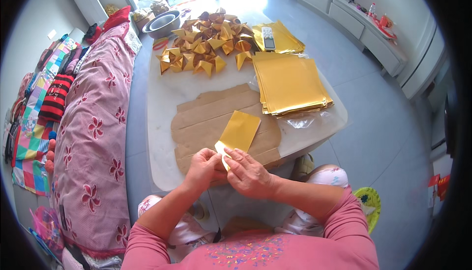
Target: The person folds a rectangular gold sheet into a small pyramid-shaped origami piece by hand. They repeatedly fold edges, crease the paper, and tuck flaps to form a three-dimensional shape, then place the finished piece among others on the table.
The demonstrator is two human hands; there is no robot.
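A folded sheet of gold foil paper (240, 130) lies at a slant on a flattened piece of brown cardboard (206, 122). Its near end is creased into a narrower, brightly lit flap. My left hand (205, 170) pinches that near end between thumb and fingers. Across the flap from the right lies my right hand (247, 174), its fingers close together and its thumb side towards my left hand. The paper's nearest tip is partly hidden by my fingers. Beyond the cardboard on the right rests a stack of flat gold foil sheets (291, 82), partly over clear plastic wrapping (300, 122).
A heap of folded gold paper ingots (206, 41) covers the far part of the white table (160, 122). Red-handled scissors (160, 44) and metal bowls (162, 23) are at the far left. A remote control (268, 38) lies on more gold sheets (289, 36). A pink-covered sofa (96, 152) runs along the left.
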